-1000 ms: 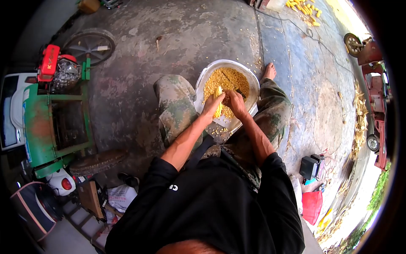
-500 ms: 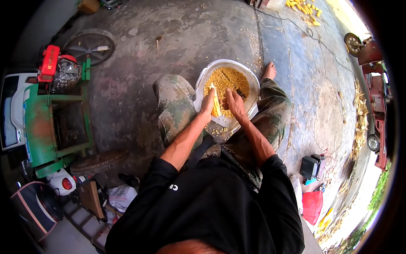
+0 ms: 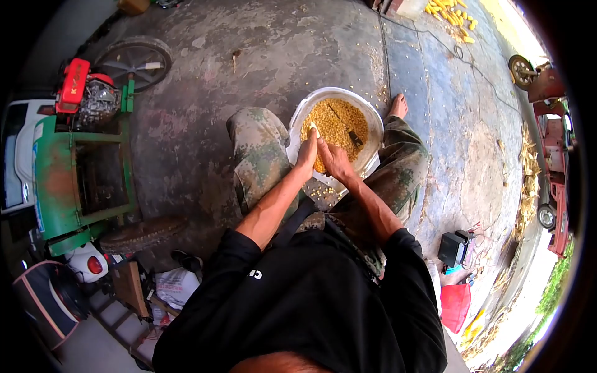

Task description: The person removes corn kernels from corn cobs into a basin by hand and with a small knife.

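Observation:
Between my knees stands a pale basin [image 3: 374,118] full of loose yellow corn kernels [image 3: 336,118]. My left hand [image 3: 306,155] is closed around a corn cob [image 3: 314,128], held over the near left part of the basin; only its pale tip shows clearly. Pressed against the same cob from the right is my right hand [image 3: 336,160], its fingers curled and mostly hiding it. On the kernels, just beyond my right hand, lies a thin tool with a dark handle [image 3: 355,138].
Scattered kernels [image 3: 324,193] lie below the basin. At left stands a green machine [image 3: 56,180] with a red engine [image 3: 73,84]. Corn cobs [image 3: 451,13] lie on the floor at the far right. A black box [image 3: 452,248] and a red bag [image 3: 456,306] sit at right.
My right hand has moved left and come against the cob, covering much of it. The dark tool handle shows more fully now. My left hand keeps its hold.

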{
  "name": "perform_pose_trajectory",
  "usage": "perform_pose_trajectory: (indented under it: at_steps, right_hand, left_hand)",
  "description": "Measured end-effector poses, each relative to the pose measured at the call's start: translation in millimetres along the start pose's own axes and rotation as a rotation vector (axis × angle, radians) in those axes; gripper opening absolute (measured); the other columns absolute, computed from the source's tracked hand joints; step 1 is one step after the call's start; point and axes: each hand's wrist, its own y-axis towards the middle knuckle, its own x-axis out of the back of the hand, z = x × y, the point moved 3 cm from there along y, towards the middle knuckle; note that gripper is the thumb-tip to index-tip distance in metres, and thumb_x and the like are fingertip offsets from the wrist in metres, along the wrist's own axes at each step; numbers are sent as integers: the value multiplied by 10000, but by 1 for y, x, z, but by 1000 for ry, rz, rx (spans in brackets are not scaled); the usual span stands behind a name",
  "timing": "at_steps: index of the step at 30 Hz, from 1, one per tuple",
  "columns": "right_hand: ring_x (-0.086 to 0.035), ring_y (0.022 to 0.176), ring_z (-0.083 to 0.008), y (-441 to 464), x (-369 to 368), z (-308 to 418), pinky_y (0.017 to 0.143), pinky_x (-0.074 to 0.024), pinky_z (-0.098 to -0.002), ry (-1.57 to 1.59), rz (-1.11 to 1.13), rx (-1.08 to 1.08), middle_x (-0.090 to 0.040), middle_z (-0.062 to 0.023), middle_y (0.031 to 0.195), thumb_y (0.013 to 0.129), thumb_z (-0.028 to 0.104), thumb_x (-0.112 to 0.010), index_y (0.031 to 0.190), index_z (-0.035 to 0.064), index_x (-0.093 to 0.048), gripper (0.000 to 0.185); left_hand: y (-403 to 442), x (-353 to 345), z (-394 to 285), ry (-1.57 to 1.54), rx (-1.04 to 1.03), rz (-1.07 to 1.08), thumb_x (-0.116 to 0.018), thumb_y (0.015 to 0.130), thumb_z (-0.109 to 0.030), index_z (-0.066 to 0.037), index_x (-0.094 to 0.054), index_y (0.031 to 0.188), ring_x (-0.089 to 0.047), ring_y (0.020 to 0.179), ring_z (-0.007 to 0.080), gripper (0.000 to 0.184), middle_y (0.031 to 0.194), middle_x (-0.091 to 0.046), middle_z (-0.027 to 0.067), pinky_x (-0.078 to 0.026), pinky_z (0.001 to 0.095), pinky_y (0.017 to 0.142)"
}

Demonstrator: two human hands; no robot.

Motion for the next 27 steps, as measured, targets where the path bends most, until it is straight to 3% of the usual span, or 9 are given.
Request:
perform_pose_trajectory:
  at_steps: [3,6,8,10,13,18,20,24,27]
  right_hand:
    - [-638,772,-466,-2,0,-1,735,-484,-504,90,80,-165,-613,-322,754,988,534,-389,853,-55,-651,659]
    - [-640,785,-464,8,-13,-35,752,-481,-511,69,-76,-23,-617,-317,760,1000,499,-370,885,-60,-646,634]
    - [-650,642,-389,8,-12,-37,639,-502,-474,12,-157,113,-619,-270,684,1006,474,-354,852,-60,-632,621]
    - [-610,501,-282,-1,-6,-25,510,-486,-411,246,45,-178,-598,-194,602,1003,504,-366,791,-47,-618,642]
    - [-567,444,-223,1,-6,-28,446,-457,-367,370,79,-253,-571,-144,563,994,552,-367,756,-29,-605,671]
    - [-587,466,-250,-4,-7,-12,471,-473,-388,227,93,-162,-579,-159,576,988,590,-343,767,-30,-610,710]
    - [-632,518,-272,2,-12,-13,504,-494,-412,46,-122,84,-598,-194,608,995,562,-354,783,-33,-607,680]
    - [-663,554,-292,-2,-12,-22,536,-513,-433,146,60,-150,-607,-232,631,1007,512,-361,800,-39,-607,638]
    - [-645,501,-291,1,-10,-18,496,-507,-427,7,-62,88,-598,-222,605,1016,459,-371,797,-57,-595,603]
  left_hand:
    - [-1,1,1,47,-19,-24,-383,950,-652,24,-557,1208,-550,1013,201,744,1107,-592,121,-435,358,856]
    - [-7,0,-5,83,-14,3,-372,936,-685,19,-570,1173,-562,958,195,769,1050,-596,108,-449,354,815]
    - [-9,-1,-8,99,-20,17,-370,929,-700,14,-575,1161,-566,929,190,778,1020,-595,99,-457,351,791]
    - [-4,-1,-2,-13,36,69,-374,918,-715,-2,-582,1140,-568,882,184,776,973,-585,86,-464,350,755]
    - [2,-1,3,-76,52,67,-372,939,-682,-18,-564,1195,-567,911,181,737,1013,-585,80,-470,342,770]
    - [-5,-1,-2,-112,-8,13,-365,961,-648,-31,-538,1248,-556,970,174,702,1086,-579,68,-464,340,817]
    - [1,1,4,-94,-25,33,-367,962,-644,-25,-542,1241,-548,997,174,701,1122,-575,69,-451,353,844]
    - [9,4,15,-53,39,46,-365,961,-647,-18,-544,1238,-547,995,179,710,1117,-587,88,-443,367,844]
    - [9,4,12,123,-9,-14,-361,961,-649,-6,-542,1228,-552,959,184,719,1064,-601,96,-446,367,813]
